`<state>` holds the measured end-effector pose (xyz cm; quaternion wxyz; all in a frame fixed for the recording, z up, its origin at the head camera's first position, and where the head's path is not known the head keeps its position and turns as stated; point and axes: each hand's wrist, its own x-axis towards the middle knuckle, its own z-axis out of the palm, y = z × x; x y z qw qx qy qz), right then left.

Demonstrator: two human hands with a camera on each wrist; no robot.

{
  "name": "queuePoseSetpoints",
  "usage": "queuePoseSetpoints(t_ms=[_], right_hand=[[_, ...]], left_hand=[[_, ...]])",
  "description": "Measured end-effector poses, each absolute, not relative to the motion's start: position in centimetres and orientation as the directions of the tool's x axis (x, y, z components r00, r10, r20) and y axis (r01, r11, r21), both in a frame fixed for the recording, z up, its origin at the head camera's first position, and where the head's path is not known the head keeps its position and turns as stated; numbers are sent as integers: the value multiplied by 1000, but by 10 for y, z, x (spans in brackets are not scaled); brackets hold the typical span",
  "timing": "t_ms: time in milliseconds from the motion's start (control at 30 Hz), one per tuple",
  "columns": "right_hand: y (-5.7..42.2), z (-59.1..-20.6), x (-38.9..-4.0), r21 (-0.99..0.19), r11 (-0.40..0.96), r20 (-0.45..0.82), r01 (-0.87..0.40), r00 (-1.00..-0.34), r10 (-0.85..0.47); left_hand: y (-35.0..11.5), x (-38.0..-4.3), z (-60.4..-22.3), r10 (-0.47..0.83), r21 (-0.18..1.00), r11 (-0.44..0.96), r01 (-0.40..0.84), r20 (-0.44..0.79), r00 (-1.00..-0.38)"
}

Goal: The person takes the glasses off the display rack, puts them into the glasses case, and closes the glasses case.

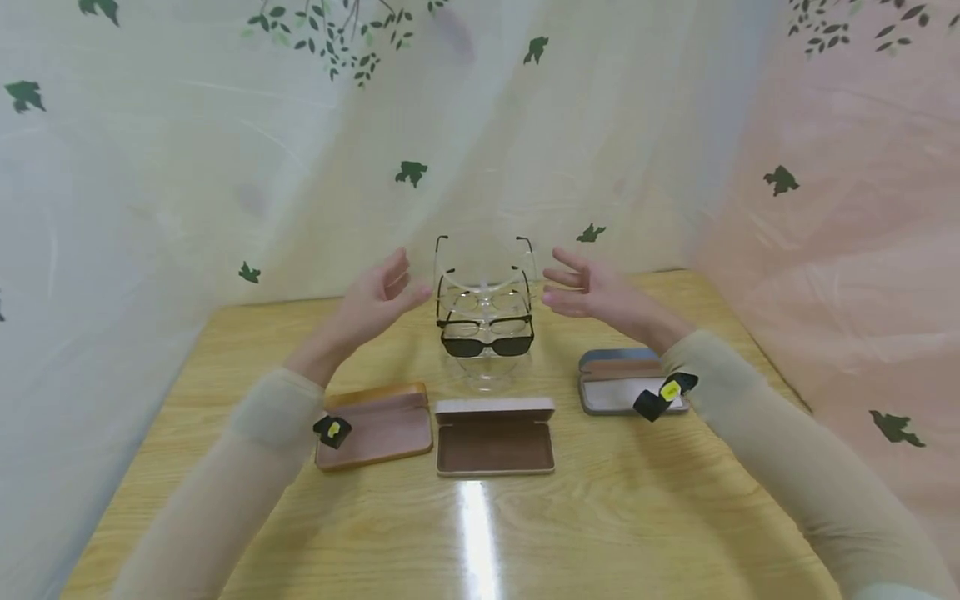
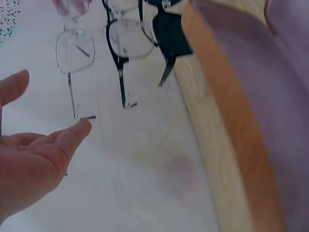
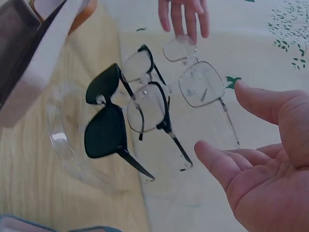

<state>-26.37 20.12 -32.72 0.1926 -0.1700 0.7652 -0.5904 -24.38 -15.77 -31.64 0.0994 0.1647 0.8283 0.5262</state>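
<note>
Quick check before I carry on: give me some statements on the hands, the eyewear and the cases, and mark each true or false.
1. The clear stand bears the sunglasses, the black-framed glasses and the thin-framed glasses. True.
2. The sunglasses are the highest pair on the stand. False: they are the lowest; the thin-framed glasses are highest.
3. The left hand and the right hand are on opposite sides of the stand. True.
4. The right hand grips the sunglasses. False: it holds nothing and is apart from them.
5. Every case is shut. False: the orange case, the middle case and the blue case all stand open.
</note>
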Motion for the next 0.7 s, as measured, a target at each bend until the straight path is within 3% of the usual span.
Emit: queuePoseSetpoints(t_ms=[300, 700], right_hand=[[191, -342, -259, -974, -72, -158, 215, -871, -466], [183, -349, -261, -965, -113, -155, 237, -861, -484]], left_hand=[[-141, -234, -331, 338, 988, 153, -37, -87, -937], [-141, -234, -344, 365, 993, 32, -115, -119, -923]])
